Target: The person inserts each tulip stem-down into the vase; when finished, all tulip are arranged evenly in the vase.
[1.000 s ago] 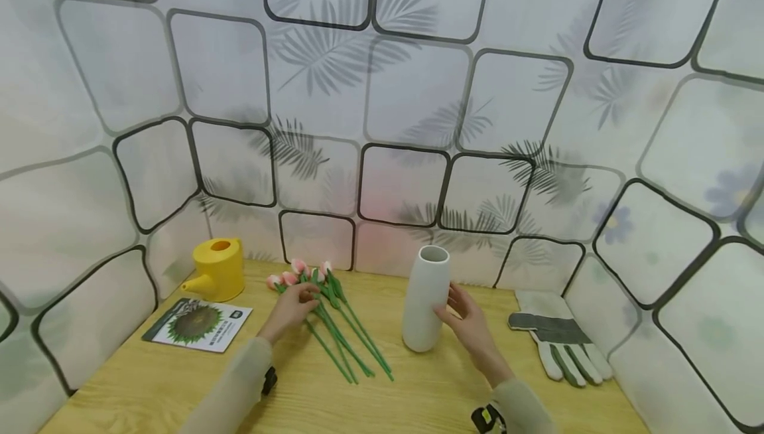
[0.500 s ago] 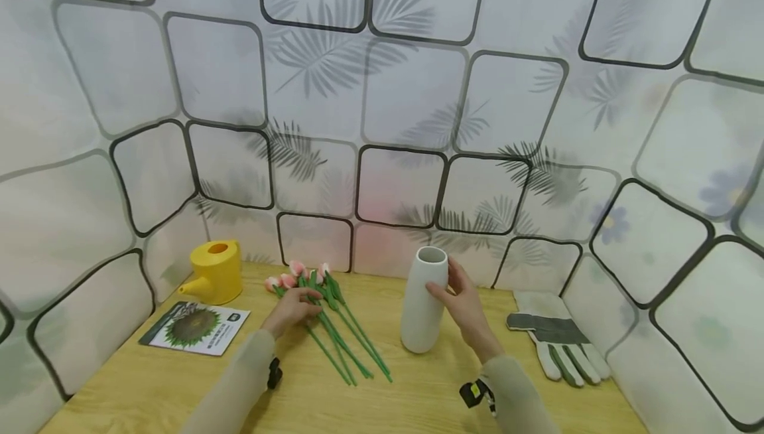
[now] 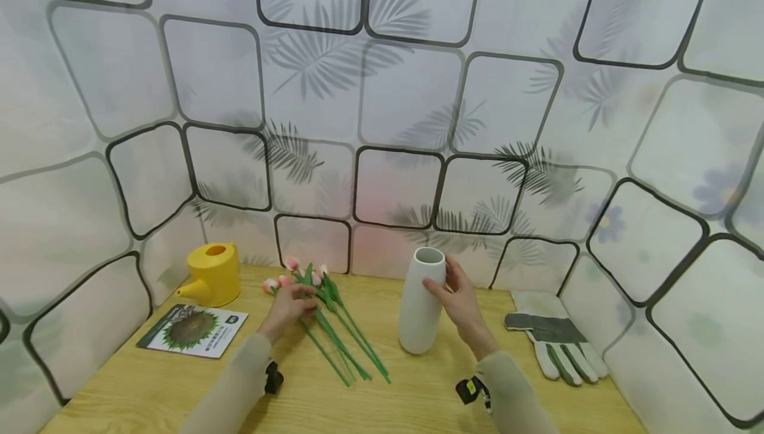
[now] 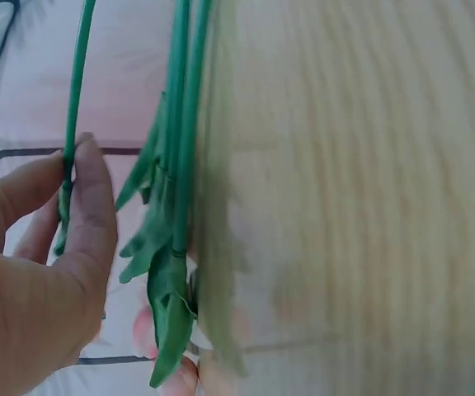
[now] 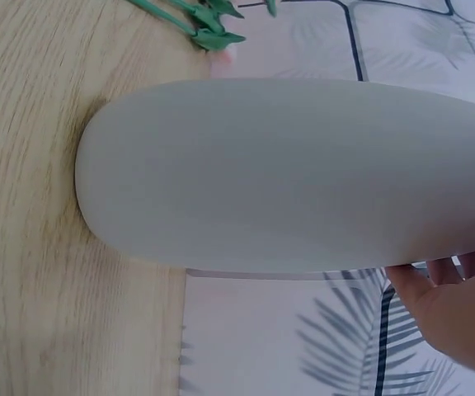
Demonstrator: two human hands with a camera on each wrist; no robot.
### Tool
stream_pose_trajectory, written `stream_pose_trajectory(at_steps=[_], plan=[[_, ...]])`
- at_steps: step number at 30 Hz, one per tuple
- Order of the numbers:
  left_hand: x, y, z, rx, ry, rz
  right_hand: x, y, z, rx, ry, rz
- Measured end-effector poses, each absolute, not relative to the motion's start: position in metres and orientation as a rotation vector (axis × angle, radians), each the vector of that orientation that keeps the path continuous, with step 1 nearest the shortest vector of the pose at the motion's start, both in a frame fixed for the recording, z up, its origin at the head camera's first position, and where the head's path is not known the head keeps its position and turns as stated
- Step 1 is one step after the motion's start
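Pink tulips point(image 3: 286, 280) with green stems lie in a loose bunch on the wooden table, left of a tall white vase point(image 3: 416, 314). My left hand point(image 3: 289, 306) is over the bunch near the blossoms. In the left wrist view, thumb and fingers pinch one tulip stem point(image 4: 78, 74), apart from the other stems point(image 4: 180, 148); its blossom is hidden by the hand. My right hand point(image 3: 464, 302) grips the upper right side of the upright vase, thumb in front and fingers behind. In the right wrist view, the vase base point(image 5: 97, 177) stands on the table.
A yellow watering can point(image 3: 213, 276) stands at the back left, with a seed packet point(image 3: 192, 330) picturing a sunflower in front of it. Grey-and-white gloves point(image 3: 555, 334) lie at the right. Patterned fabric walls point(image 3: 406, 188) enclose the back and sides.
My right hand has moved up along the vase, its thumb now higher across the front. The left hand has closed on a tulip stem among the bunch. The vase stays in place.
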State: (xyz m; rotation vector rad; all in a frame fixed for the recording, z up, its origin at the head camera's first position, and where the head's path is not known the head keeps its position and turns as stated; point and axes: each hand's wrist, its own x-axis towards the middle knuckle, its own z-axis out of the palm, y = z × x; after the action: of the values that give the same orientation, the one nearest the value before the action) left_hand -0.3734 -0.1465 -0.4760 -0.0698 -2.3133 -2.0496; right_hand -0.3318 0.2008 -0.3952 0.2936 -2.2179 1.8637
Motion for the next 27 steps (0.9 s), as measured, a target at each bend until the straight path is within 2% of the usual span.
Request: stream_pose_trajectory(at_steps=[12,27], plan=[[-0.37,-0.135,-0.448,-0.005,-1.933,-2.36,-0.333,0.202,-0.396,0.326,-2.22,1.893],[-0.371,-0.114,-0.398,0.045,-1.769,-2.273,-0.333,0.202,-0.395,0.336,-2.215,1.901]])
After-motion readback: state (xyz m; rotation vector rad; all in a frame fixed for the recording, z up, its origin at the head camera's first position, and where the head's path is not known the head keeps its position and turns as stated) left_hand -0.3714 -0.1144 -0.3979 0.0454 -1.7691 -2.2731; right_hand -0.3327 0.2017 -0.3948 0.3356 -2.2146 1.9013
